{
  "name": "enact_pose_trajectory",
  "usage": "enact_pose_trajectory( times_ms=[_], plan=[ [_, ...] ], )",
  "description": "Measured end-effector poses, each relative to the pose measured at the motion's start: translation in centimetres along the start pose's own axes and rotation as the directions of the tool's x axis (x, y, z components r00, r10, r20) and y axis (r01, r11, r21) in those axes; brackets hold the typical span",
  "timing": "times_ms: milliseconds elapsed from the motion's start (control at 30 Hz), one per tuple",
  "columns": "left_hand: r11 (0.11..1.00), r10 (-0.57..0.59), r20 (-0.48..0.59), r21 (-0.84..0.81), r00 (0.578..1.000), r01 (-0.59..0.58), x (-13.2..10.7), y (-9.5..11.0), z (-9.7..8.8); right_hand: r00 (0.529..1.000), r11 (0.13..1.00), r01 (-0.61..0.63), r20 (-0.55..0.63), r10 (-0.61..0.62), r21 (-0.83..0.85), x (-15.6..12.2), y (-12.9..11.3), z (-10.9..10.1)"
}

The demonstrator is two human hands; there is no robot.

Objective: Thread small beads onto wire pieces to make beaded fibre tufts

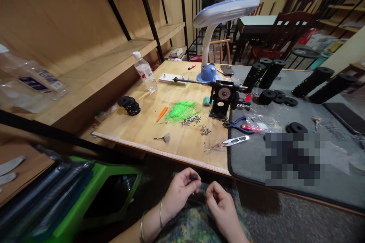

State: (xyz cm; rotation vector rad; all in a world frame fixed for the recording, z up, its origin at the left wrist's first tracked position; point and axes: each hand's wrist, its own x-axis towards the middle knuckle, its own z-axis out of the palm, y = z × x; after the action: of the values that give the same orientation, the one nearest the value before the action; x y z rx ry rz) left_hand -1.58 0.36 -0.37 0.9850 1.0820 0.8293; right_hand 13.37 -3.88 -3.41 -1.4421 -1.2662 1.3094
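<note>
My left hand (184, 186) is held above my lap, just off the table's front edge. Between its thumb and fingers it pinches a small dark object (195, 176), too small to name. Close by on the right, my right hand (219, 199) has thumb and fingertips pressed together; whatever they grip, if anything, is too fine to see. On the wooden table (128, 129) beyond lie bright green strands (182, 111), an orange pointed tool (162, 114), multicoloured beads (191, 120), a small brush-like tuft (165, 137), and thread snips (236, 141) beside a beaded bundle (213, 147).
A black hand-cranked winder (221, 98) stands mid-table, its rod pointing left. Behind it is a blue and white lamp (209, 72). A water bottle (146, 74) and black foam spools (129, 105) are at left. Blue-handled pliers (236, 124) and more spools (253, 76) rest on the grey mat (256, 176).
</note>
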Motion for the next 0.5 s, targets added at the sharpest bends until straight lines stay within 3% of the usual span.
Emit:
enact_pose_trajectory(
  times_ms=[200, 300, 500],
  plan=[
    [1.000, 0.004, -0.144, -0.017, 0.990, -0.007, 0.5, 0.1, -0.4, 1.000, 0.999, 0.018, -0.026, -0.018, -0.029, -0.3, -0.1, -0.3],
    [0.999, 0.020, -0.188, -0.038, 0.982, -0.028, 0.7, 0.5, -1.1, 0.999, 0.998, -0.033, -0.026, 0.035, 0.059, -0.4, -0.1, -0.4],
    [1.000, -0.024, -0.040, 0.000, 0.999, 0.024, 0.3, 0.8, -1.6, 0.983, 0.941, -0.183, 0.030, 0.182, 0.286, 0.0, -0.4, -0.4]
  ],
)
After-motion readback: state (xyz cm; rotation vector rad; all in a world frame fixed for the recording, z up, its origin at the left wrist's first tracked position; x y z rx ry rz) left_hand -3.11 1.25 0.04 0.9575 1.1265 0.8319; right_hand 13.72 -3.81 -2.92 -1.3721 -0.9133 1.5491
